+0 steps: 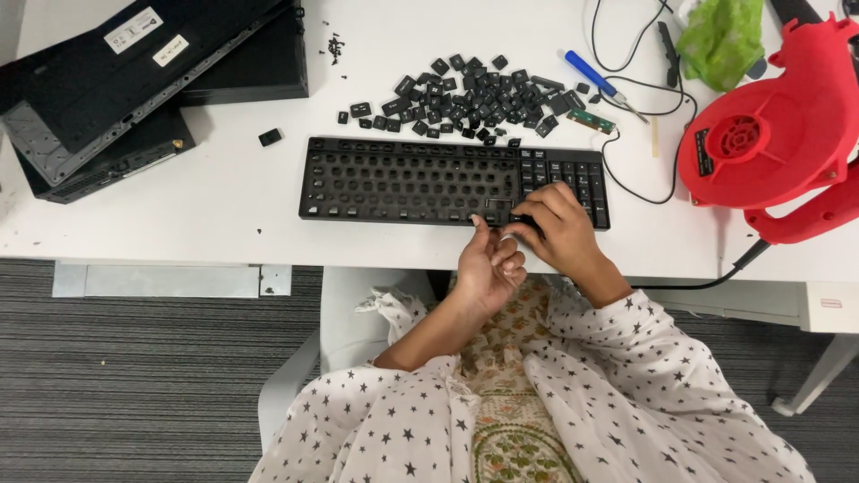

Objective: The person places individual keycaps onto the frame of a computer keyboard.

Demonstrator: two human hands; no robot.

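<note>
A black keyboard (403, 179) lies on the white table (224, 206), most of its keycaps off; only the keys at its right end remain. My right hand (559, 231) rests on the keyboard's lower right part, fingers curled over the keys near the front edge. My left hand (488, 264) sits just in front of the keyboard, thumb up against its front edge and fingers curled inward. Whether either hand pinches a keycap is hidden. A heap of loose black keycaps (474, 97) lies behind the keyboard.
Stacked black laptops or cases (134, 80) fill the far left. A red blower (769, 134) stands at the right, with a green cloth (720, 40) behind it. A blue-handled screwdriver (595, 80), black cables (640, 89) and one stray keycap (269, 137) lie about.
</note>
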